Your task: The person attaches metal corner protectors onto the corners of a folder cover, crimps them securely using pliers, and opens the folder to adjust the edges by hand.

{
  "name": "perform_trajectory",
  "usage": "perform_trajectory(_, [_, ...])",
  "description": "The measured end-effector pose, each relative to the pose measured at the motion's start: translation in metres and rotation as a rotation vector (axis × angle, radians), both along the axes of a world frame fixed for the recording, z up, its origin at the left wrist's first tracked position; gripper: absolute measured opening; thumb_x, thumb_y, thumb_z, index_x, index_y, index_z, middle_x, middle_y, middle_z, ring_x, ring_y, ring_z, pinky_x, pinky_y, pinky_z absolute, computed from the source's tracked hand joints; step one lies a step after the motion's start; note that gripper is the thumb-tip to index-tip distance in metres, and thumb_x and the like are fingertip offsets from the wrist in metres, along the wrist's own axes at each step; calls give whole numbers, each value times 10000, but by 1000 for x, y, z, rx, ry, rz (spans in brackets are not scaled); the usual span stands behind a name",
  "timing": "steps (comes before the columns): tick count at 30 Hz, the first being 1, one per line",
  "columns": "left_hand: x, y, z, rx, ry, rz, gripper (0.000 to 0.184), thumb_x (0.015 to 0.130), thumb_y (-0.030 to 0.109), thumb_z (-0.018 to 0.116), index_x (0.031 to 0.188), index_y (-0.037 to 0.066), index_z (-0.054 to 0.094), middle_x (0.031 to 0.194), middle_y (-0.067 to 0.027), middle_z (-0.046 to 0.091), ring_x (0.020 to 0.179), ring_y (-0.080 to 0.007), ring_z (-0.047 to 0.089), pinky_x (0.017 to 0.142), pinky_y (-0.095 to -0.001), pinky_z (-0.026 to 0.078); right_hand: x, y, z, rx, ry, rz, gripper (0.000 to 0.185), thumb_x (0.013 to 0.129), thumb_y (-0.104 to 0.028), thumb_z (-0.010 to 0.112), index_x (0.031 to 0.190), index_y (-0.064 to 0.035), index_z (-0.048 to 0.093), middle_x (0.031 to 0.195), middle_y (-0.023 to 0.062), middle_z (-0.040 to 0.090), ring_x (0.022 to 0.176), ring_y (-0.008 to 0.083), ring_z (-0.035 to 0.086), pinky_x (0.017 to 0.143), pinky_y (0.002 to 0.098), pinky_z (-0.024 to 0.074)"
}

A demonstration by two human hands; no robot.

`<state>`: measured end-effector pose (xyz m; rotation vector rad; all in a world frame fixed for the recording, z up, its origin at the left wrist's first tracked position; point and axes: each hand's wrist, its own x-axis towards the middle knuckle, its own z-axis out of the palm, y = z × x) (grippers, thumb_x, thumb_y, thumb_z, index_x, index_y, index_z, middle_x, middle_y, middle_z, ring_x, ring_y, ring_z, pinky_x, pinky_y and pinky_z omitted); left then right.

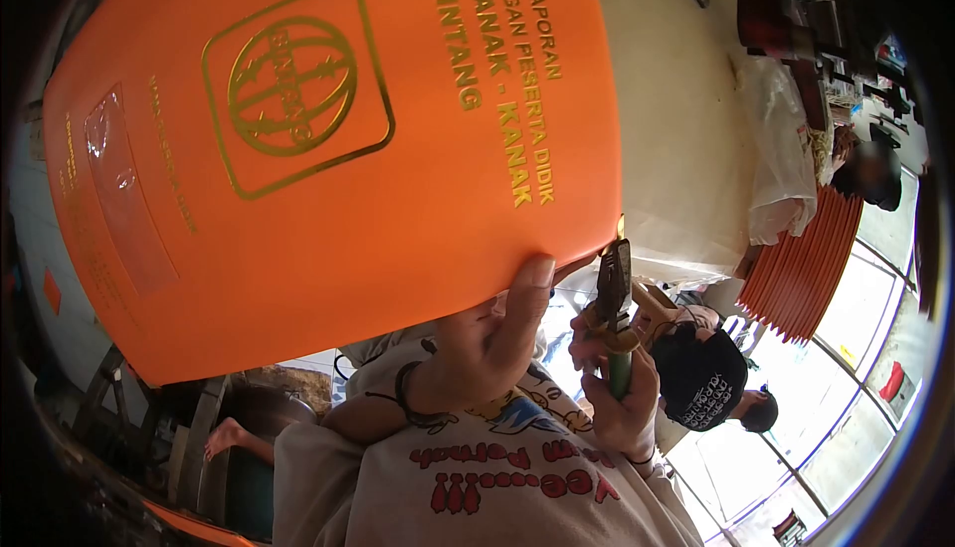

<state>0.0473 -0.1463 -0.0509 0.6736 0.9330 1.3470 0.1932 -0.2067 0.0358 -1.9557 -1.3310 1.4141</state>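
Note:
A large orange report folder [398, 278] with gold lettering and a round emblem fills the upper left of the head view, tilted. My left hand [487, 348], a dark bracelet at its wrist, grips the folder's near edge, thumb on the cover and fingers largely hidden beneath. My right hand [632, 403] is closed around the green handles of a pair of pliers [615, 288]. The pliers' dark jaws are at the folder's right corner, by a small gold-coloured metal piece [622, 225]. Whether the jaws clamp that piece, I cannot tell.
Beyond the folder lies a pale work surface [676, 129] with a clear plastic bag [781, 149] at its edge. A stack of orange folders [801, 269] stands to the right. A person in a black cap [701, 373] is nearby; someone's bare foot [234, 438] shows at left.

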Motion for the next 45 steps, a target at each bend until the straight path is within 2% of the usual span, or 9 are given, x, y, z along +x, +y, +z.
perform_trajectory(22, [2,2,2,-30,-21,55,383,981,69,422,1263,-189,399,1131,-332,606,994,-431,672,843,-505,607,5,8,0,31,5,101,425,673,131,425,1042,58,623,1123,218,632,814,237,633,733,328,522])
perform_trajectory(24, [3,1,2,-54,-69,83,286,971,39,470,1191,-143,461,1062,-230,596,898,-301,605,761,-406,532,7,7,-1,48,-22,129,425,670,133,421,1040,59,616,1084,208,633,799,234,629,720,330,517])
perform_trajectory(25, [6,0,2,-66,-120,118,189,965,13,516,1117,-99,524,979,-130,593,798,-171,539,682,-305,457,8,7,-2,57,-35,143,425,668,134,420,1039,59,612,1064,204,633,791,233,626,713,330,515])
perform_trajectory(27, [7,0,2,-68,-117,132,191,962,11,521,1121,-96,520,995,-129,582,801,-169,539,679,-302,460,9,6,-5,87,-14,133,431,666,137,420,1048,62,604,1012,187,624,767,234,614,697,328,506])
perform_trajectory(28, [5,0,2,-58,-65,109,291,966,35,479,1199,-138,452,1095,-229,574,904,-298,603,756,-399,538,9,5,-7,102,-4,128,434,664,139,420,1052,63,601,986,178,620,755,234,608,689,327,502])
perform_trajectory(30, [5,1,2,-48,-7,87,395,971,61,439,1280,-178,379,1189,-327,570,1010,-423,669,835,-494,615,9,2,-10,104,19,84,435,664,140,421,1054,63,598,950,165,608,731,236,593,677,323,493])
perform_trajectory(40, [8,10,13,-26,-178,115,380,1014,117,433,1269,-160,385,1136,-310,607,1013,-421,671,863,-504,605,9,3,-16,101,32,108,333,788,122,492,1111,61,549,830,145,597,681,249,595,627,333,478])
perform_trajectory(43, [6,10,14,-20,-182,96,341,1024,100,404,1254,-153,407,1148,-301,604,1021,-418,668,891,-515,593,-1,-7,-22,128,84,-98,329,827,99,509,1154,60,489,837,154,624,644,269,622,603,338,484])
perform_trajectory(45, [6,10,14,-23,-173,96,322,1028,88,388,1246,-147,420,1159,-293,600,1031,-415,665,905,-520,587,-1,4,-9,56,7,17,346,837,85,511,1177,59,455,830,159,638,629,269,635,594,343,490])
